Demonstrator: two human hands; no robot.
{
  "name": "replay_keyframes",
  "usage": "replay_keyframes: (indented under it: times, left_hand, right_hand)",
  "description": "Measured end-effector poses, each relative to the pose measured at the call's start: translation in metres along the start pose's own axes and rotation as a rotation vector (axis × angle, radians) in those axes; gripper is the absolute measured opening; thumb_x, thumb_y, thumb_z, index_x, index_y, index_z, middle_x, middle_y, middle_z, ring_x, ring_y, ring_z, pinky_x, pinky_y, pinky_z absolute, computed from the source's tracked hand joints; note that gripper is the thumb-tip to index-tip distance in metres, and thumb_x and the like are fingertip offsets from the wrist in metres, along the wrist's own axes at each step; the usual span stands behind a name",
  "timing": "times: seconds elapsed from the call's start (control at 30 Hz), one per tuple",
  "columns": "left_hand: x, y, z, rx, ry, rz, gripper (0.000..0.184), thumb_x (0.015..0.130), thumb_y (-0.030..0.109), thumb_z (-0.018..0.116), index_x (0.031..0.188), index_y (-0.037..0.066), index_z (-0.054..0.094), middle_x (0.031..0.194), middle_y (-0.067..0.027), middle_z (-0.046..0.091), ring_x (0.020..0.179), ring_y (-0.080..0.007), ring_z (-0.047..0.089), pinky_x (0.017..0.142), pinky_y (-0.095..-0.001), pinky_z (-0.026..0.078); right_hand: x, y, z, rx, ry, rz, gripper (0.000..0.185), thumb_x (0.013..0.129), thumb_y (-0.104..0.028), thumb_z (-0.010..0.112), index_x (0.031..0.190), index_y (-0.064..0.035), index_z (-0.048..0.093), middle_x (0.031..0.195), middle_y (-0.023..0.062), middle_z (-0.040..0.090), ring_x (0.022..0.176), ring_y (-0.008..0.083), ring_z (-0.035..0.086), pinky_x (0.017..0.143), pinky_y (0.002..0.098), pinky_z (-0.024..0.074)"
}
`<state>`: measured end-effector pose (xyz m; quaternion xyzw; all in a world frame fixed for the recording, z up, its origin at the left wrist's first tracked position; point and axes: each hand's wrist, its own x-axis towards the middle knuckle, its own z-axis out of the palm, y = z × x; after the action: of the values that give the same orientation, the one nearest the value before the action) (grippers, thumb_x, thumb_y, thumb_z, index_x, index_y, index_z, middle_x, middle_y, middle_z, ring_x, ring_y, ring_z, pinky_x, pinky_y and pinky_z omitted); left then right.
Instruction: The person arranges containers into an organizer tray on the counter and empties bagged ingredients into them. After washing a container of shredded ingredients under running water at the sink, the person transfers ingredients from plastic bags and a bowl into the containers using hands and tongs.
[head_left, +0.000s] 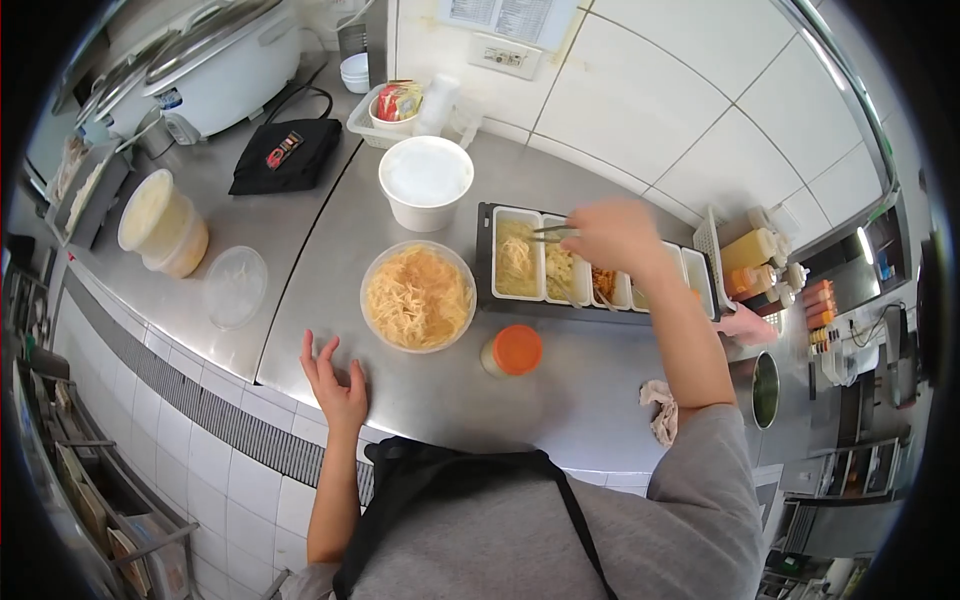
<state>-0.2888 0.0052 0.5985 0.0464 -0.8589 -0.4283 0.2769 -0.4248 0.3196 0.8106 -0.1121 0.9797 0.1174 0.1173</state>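
Note:
My right hand (612,236) is closed around metal tongs (552,234), held above a black rack (487,255) of several white food containers. The tongs' tips are over the first container, which holds pale shredded food (515,258). My left hand (338,385) is empty with its fingers spread, near the counter's front edge. Up and to its right is a round clear bowl (372,325) of pale yellow shredded food (418,297). A jar with an orange lid (517,350) stands between the bowl and the rack's front. Behind the bowl sits a lidded white paper tub (426,185).
At left are stacked clear tubs (165,225), a round plastic lid (236,287) and a black bag (288,156). Large white cookers (225,70) stand behind. A crumpled cloth (659,412) lies right; sauce bottles (755,250) stand beyond the rack. The tiled wall (640,90) bounds the back.

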Motion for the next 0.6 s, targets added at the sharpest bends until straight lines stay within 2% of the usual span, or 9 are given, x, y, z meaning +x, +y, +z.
replay_keyframes:
  times: [0.07, 0.17, 0.37, 0.47, 0.57, 0.6]
  left_hand:
    - [0.000, -0.002, 0.001, 0.040, 0.004, 0.056, 0.037, 0.071, 0.002, 0.058, 0.107, 0.002, 0.052, 0.136, -0.0193, 0.029, 0.119, -0.0370, 0.035, 0.097, -0.0434, 0.029]
    - [-0.002, -0.005, 0.001, -0.017, 0.011, 0.009, 0.035, 0.071, 0.002, 0.058, 0.106, 0.002, 0.052, 0.136, -0.0196, 0.029, 0.120, -0.0372, 0.034, 0.100, -0.0457, 0.025]
    - [0.001, -0.003, 0.002, 0.002, -0.033, 0.010, 0.032, 0.072, 0.004, 0.057, 0.105, 0.003, 0.053, 0.136, -0.0201, 0.030, 0.126, -0.0375, 0.028, 0.104, -0.0530, 0.014]
    - [0.001, -0.005, 0.003, 0.012, -0.048, 0.012, 0.032, 0.073, 0.005, 0.057, 0.104, 0.004, 0.053, 0.136, -0.0198, 0.030, 0.126, -0.0369, 0.027, 0.103, -0.0543, 0.013]
    - [-0.002, -0.010, 0.002, 0.014, -0.028, 0.013, 0.031, 0.073, 0.005, 0.058, 0.103, 0.005, 0.054, 0.136, -0.0196, 0.030, 0.126, -0.0373, 0.028, 0.103, -0.0539, 0.014]
    - [-0.002, -0.010, 0.001, -0.014, -0.032, -0.006, 0.031, 0.073, 0.006, 0.058, 0.103, 0.005, 0.054, 0.136, -0.0195, 0.030, 0.126, -0.0377, 0.027, 0.103, -0.0538, 0.014]
  right_hand:
    - [0.018, -0.005, 0.024, -0.120, -0.029, -0.064, 0.027, 0.073, -0.034, 0.062, 0.088, -0.0129, 0.068, 0.081, 0.0092, 0.064, 0.078, 0.0274, 0.061, 0.066, 0.0384, 0.0477]
    - [0.019, -0.006, 0.037, 0.009, -0.137, -0.200, 0.020, 0.071, -0.026, 0.062, 0.080, -0.0089, 0.067, 0.078, 0.0093, 0.064, 0.076, 0.0273, 0.062, 0.065, 0.0383, 0.0488]
    - [0.025, -0.007, 0.017, 0.057, -0.059, -0.054, 0.017, 0.068, -0.021, 0.061, 0.079, -0.0085, 0.066, 0.078, 0.0103, 0.064, 0.076, 0.0275, 0.062, 0.065, 0.0377, 0.0495]
    - [0.049, -0.007, 0.046, -0.035, 0.052, -0.100, 0.018, 0.068, -0.021, 0.063, 0.079, -0.0072, 0.066, 0.078, 0.0117, 0.064, 0.076, 0.0274, 0.062, 0.064, 0.0379, 0.0494]
    - [0.038, -0.012, 0.026, -0.056, -0.032, -0.015, 0.029, 0.070, -0.030, 0.064, 0.093, -0.0117, 0.066, 0.083, 0.0105, 0.064, 0.082, 0.0279, 0.060, 0.070, 0.0394, 0.0482]
    - [0.028, -0.016, 0.011, -0.048, -0.038, -0.053, 0.030, 0.070, -0.031, 0.064, 0.093, -0.0111, 0.066, 0.084, 0.0104, 0.064, 0.082, 0.0282, 0.060, 0.069, 0.0396, 0.0481]
